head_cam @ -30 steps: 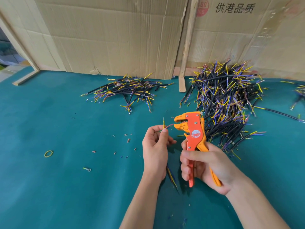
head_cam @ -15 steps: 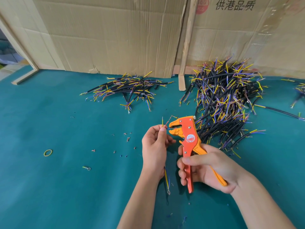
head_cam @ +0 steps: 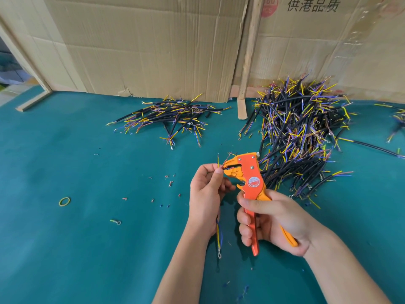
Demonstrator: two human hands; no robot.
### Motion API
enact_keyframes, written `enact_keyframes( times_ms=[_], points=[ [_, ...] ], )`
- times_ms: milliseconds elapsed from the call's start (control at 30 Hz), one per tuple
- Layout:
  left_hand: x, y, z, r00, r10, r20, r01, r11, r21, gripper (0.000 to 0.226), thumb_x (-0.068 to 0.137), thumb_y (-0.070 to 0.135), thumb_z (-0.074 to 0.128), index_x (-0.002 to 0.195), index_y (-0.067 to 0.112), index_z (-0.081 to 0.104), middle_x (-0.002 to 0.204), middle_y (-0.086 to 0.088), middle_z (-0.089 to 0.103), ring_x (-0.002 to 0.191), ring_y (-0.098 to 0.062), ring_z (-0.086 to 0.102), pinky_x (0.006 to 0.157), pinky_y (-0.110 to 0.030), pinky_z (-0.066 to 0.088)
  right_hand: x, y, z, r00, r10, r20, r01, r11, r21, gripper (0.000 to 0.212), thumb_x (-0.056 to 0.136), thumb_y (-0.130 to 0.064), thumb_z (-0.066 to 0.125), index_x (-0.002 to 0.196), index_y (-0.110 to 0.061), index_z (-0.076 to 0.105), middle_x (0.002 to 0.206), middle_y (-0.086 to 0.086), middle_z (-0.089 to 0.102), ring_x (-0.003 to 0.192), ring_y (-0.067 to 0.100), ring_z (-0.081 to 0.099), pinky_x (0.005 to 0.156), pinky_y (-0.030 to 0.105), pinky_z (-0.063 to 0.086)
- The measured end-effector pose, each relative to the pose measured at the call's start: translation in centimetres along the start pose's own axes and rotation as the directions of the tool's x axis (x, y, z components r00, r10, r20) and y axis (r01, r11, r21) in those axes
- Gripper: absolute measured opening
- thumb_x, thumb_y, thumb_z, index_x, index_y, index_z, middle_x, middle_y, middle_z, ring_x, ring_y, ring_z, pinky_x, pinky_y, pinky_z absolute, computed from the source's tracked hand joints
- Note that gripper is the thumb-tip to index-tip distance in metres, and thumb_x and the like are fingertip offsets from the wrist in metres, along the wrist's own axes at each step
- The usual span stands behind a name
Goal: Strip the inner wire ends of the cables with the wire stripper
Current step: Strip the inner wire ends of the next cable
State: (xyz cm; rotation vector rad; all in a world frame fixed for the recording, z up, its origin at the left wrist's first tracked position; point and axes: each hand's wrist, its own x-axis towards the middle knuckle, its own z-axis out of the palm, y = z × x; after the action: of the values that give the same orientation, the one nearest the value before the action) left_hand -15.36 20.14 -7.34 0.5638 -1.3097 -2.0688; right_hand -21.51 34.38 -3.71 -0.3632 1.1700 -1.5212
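Observation:
My left hand (head_cam: 206,189) pinches a short cable (head_cam: 218,238) whose yellow and blue inner wires hang below my wrist, ending in a ring terminal. At the top, a yellow wire end sticks up past my fingertips and another wire end lies in the jaws of the orange wire stripper (head_cam: 249,176). My right hand (head_cam: 269,220) grips the stripper's handles, with the jaws pointing left and touching my left fingertips. A large pile of black cables (head_cam: 302,132) lies at the right, and a smaller pile of cables (head_cam: 171,117) lies at the back centre.
The teal table (head_cam: 76,249) carries scattered insulation scraps (head_cam: 169,183), a yellow rubber band (head_cam: 64,201) and a loose ring terminal (head_cam: 115,221). Cardboard sheets (head_cam: 142,47) and a wooden slat (head_cam: 247,62) stand along the back. More cables (head_cam: 397,119) lie at the far right.
The stripper has moved left and tilted, so its jaws now meet my left fingertips with a wire end between them. The handles look further apart than a second ago.

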Motion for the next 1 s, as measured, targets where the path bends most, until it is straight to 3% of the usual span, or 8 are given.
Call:
enact_keyframes(
  times_ms=[100, 300, 467, 633, 733, 833, 900, 1000],
  points=[
    [0.0, 0.0, 0.0, 1.0, -0.002, 0.006, 0.002, 1.0, 0.001, 0.012, 0.105, 0.007, 0.049, 0.095, 0.007, 0.056, 0.06, 0.002, 0.049, 0.062, -0.015, 0.051, 0.068, -0.029, 0.053, 0.1, 0.1, 0.0, 1.0, -0.006, -0.01, 0.006, 1.0, 0.011, 0.026, 0.083, -0.017, 0.077, 0.095, -0.01, 0.055, 0.072, 0.017, 0.05, 0.058, 0.031, 0.051, 0.056, 0.043, 0.05],
    [-0.1, 0.1, 0.0, 1.0, -0.01, 0.029, 0.01, 1.0, -0.003, 0.009, 0.104, 0.01, 0.051, 0.096, 0.009, 0.054, 0.06, -0.002, 0.048, 0.062, -0.019, 0.052, 0.069, -0.03, 0.053, 0.3, 0.5, 0.2, 0.999, -0.038, -0.034, 0.038, 0.999, 0.02, 0.023, 0.085, -0.021, 0.077, 0.08, -0.014, 0.055, 0.065, 0.013, 0.044, 0.049, 0.024, 0.043, 0.048, 0.035, 0.043],
    [-0.3, 0.2, 0.1, 0.999, -0.04, 0.037, 0.04, 0.999, -0.011, 0.01, 0.103, 0.005, 0.051, 0.104, 0.0, 0.06, 0.062, -0.004, 0.052, 0.064, -0.017, 0.06, 0.071, -0.029, 0.056, 0.7, 0.4, 0.3, 0.972, -0.162, -0.17, 0.171, 0.985, 0.04, 0.03, 0.081, -0.023, 0.076, 0.073, -0.014, 0.048, 0.053, 0.004, 0.032, 0.035, 0.015, 0.027, 0.037, 0.021, 0.028],
    [-0.6, 0.2, 0.3, 0.998, -0.055, 0.032, 0.053, 0.997, 0.061, 0.015, 0.101, 0.0, 0.051, 0.107, -0.003, 0.064, 0.063, -0.008, 0.056, 0.066, -0.019, 0.062, 0.072, -0.028, 0.057, 0.5, 0.1, -0.6, 0.973, -0.211, -0.094, 0.224, 0.962, 0.158, 0.017, 0.083, -0.012, 0.074, 0.093, -0.01, 0.061, 0.069, 0.014, 0.05, 0.054, 0.029, 0.051, 0.052, 0.039, 0.049],
    [-0.6, 0.3, 0.6, 0.997, -0.081, -0.01, 0.082, 0.995, 0.055, 0.016, 0.099, -0.002, 0.051, 0.104, -0.002, 0.066, 0.063, -0.008, 0.058, 0.065, -0.019, 0.064, 0.073, -0.03, 0.059, 0.3, -0.5, -1.4, 0.957, -0.272, -0.103, 0.288, 0.935, 0.207, 0.028, 0.075, -0.01, 0.076, 0.1, -0.008, 0.063, 0.079, 0.017, 0.055, 0.067, 0.033, 0.058, 0.064, 0.044, 0.055],
    [0.1, 1.0, 2.3, 0.993, -0.107, -0.056, 0.112, 0.989, 0.094, 0.012, 0.099, 0.004, 0.056, 0.104, 0.004, 0.067, 0.072, -0.01, 0.067, 0.067, -0.019, 0.068, 0.063, -0.027, 0.058, -0.3, -1.0, -2.2, 0.938, -0.335, -0.092, 0.348, 0.898, 0.269, 0.038, 0.073, -0.01, 0.082, 0.105, -0.009, 0.061, 0.085, 0.016, 0.057, 0.074, 0.032, 0.06, 0.07, 0.044, 0.057],
    [1.7, 1.5, 4.6, 0.985, -0.164, 0.055, 0.15, 0.968, 0.2, 0.014, 0.099, 0.01, 0.058, 0.111, 0.007, 0.066, 0.088, -0.01, 0.074, 0.08, -0.021, 0.071, 0.06, -0.026, 0.057, -0.8, -1.3, -2.6, 0.919, -0.394, -0.005, 0.375, 0.871, 0.318, 0.045, 0.074, -0.013, 0.085, 0.11, -0.009, 0.058, 0.088, 0.014, 0.057, 0.078, 0.031, 0.06, 0.076, 0.043, 0.056],
    [4.5, 2.7, 8.2, 0.884, -0.295, 0.362, 0.104, 0.88, 0.464, 0.023, 0.103, 0.014, 0.051, 0.118, 0.004, 0.065, 0.098, -0.006, 0.068, 0.086, -0.014, 0.063, 0.065, -0.018, 0.054, -1.4, -1.7, -2.9, 0.881, -0.453, 0.136, 0.374, 0.843, 0.386, 0.042, 0.082, -0.015, 0.078, 0.116, -0.012, 0.053, 0.09, 0.011, 0.056, 0.081, 0.029, 0.059, 0.08, 0.042, 0.054]
  ],
)
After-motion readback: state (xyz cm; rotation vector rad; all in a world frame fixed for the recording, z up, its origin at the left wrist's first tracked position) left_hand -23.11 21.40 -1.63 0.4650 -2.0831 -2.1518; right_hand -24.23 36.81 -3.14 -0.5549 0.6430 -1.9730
